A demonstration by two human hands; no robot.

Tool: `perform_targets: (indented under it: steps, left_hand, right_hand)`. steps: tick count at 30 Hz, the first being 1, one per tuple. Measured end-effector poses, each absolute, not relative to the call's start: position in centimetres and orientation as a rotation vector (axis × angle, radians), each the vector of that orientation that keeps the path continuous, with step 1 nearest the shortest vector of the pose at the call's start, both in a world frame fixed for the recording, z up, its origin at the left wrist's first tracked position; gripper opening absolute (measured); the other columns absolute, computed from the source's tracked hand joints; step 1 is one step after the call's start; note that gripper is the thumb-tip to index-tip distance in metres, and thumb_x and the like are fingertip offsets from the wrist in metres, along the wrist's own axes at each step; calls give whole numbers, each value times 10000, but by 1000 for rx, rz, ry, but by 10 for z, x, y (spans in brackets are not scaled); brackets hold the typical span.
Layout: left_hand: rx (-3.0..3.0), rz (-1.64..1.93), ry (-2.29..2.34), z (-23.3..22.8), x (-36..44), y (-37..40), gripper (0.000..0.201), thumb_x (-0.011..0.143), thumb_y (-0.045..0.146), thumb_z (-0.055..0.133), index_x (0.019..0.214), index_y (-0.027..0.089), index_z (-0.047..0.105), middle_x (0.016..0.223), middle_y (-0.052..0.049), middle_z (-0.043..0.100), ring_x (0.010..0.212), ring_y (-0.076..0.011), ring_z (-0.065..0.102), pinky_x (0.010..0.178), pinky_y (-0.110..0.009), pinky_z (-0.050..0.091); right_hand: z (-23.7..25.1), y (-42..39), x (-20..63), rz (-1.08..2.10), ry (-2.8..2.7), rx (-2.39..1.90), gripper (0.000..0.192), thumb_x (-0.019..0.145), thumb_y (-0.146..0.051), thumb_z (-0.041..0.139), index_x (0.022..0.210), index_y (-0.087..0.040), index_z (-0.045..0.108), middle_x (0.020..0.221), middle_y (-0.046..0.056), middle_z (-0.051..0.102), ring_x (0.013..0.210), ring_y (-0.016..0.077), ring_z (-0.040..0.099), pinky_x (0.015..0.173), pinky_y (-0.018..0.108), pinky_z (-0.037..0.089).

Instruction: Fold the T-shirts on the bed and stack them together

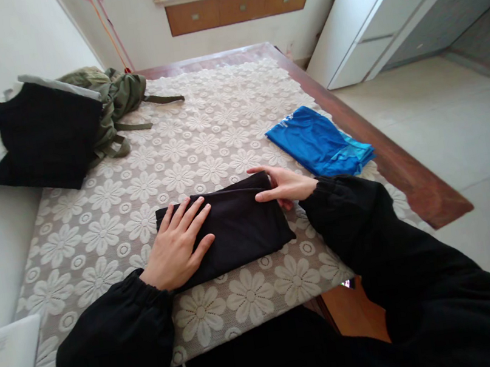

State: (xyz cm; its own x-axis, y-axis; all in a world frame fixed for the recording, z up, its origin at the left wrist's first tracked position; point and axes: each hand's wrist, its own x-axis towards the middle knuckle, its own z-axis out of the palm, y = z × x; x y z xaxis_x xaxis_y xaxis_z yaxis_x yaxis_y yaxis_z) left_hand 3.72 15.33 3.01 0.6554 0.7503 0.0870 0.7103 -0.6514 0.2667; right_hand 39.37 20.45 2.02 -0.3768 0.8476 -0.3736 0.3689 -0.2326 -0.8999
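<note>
While it lies folded near the front edge of the worktop (95, 230), the black garment (237, 224) looks soft, light and limp, best taken at its folded edges. Left hand (179, 242) rests flat and open on its left end. Right hand (283, 187) pinches its right edge, fingers closed on the cloth. A blue folded garment (319, 142) sits by the right edge.
</note>
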Motion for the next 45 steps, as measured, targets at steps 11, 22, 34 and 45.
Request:
perform_targets:
  steps: [11, 22, 34, 45]
  left_hand:
    - [2680, 246, 1210, 26, 39, 152, 706, 1134, 559, 339, 1753, 218, 342, 1820, -69, 323, 1718, -338, 196, 1413, -597, 123]
    - [2678, 282, 1222, 23, 39, 149, 706, 1119, 506, 362, 1743, 177, 359, 1816, -92, 319, 1717, -338, 196, 1415, -598, 101]
    - [2673, 302, 1260, 21, 37, 149, 760, 1125, 554, 322, 1763, 142, 279, 1824, -123, 292, 1713, -336, 218, 1408, -603, 104]
    - [2248, 478, 1851, -1, -3, 162, 980, 1064, 704, 385, 1776, 78, 135, 1841, -242, 149, 1720, -435, 103, 1380, -705, 133]
  right_hand:
    - [71, 161, 315, 669, -2314, -1139, 519, 1064, -495, 606, 1516, -241, 633, 1425, 117, 720, 1338, 330, 648, 1213, 526, 476]
    - [18, 151, 291, 341, -2658, -1203, 782, 1116, -559, 487, 1775, -176, 316, 1842, 123, 267, 1709, 374, 243, 1403, 584, 125]
    - [19, 148, 291, 334, -2531, -1365, 754, 1086, -577, 535, 1732, -204, 422, 1815, 141, 351, 1672, 413, 317, 1383, 683, 2]
    - [7, 169, 369, 409, -2281, -1664, 895, 992, -710, 623, 1688, -168, 468, 1717, 183, 509, 1614, 403, 426, 1343, 606, 327]
